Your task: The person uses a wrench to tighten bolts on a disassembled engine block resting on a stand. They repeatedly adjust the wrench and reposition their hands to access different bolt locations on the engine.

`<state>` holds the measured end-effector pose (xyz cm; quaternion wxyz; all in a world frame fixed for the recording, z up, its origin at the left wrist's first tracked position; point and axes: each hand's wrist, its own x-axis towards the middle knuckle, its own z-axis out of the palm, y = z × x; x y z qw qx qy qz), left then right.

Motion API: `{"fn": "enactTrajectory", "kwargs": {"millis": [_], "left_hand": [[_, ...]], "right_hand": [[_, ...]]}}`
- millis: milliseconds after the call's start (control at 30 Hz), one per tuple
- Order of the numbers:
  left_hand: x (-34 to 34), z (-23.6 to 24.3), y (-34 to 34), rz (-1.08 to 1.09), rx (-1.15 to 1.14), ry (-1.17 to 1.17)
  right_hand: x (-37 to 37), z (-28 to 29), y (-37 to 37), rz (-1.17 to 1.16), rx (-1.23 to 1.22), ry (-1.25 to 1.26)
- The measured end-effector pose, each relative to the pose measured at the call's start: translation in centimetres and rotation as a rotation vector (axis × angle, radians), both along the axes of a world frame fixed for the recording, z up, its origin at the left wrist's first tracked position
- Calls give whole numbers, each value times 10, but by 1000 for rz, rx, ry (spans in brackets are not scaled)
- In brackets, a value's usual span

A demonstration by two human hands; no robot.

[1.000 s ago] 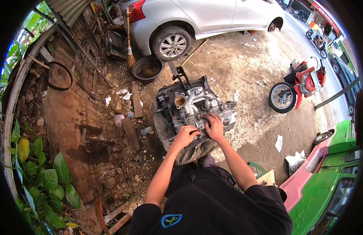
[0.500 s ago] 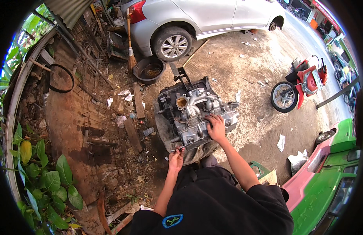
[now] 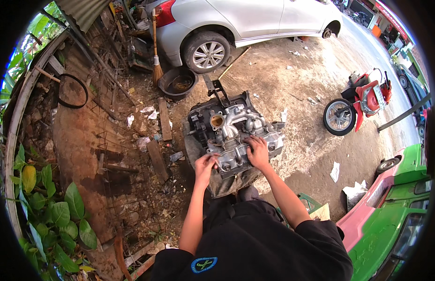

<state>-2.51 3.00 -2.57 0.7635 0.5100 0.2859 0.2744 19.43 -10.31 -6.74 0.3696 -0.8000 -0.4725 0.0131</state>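
A car engine (image 3: pixel 233 154) with a silver ribbed valve cover and a curved intake manifold (image 3: pixel 236 117) stands in front of me on a dark, cloth-like base. My left hand (image 3: pixel 206 168) is at the near left corner of the valve cover, thumb and fingers pinched together. Whatever sits between those fingertips is too small to make out. Across the middle of the cover lies my right hand (image 3: pixel 258 152), its fingers spread over the metal and slightly bent. A round brass-coloured throttle opening (image 3: pixel 217 122) faces up, left of the manifold.
Beyond the engine are a black basin (image 3: pixel 178 84), a broom (image 3: pixel 156 70) and a silver car (image 3: pixel 255 21). To the right stand a red motorbike (image 3: pixel 363 103) and a green and pink vehicle (image 3: pixel 391 210). Wooden planks (image 3: pixel 157 161) and litter cover the ground at left.
My left hand has moved up and away from me, from below the engine's near left corner onto the cover's left end. My right hand stays about where it was.
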Motion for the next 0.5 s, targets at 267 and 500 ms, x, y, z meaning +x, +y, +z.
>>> {"fn": "enactTrajectory", "kwargs": {"millis": [267,500], "left_hand": [[52,16,1,-340,532,269],[58,25,-6,-393,680,323]], "right_hand": [[1,-4,-1,3,-25,5],[1,-5,0,2,-20,18]]}}
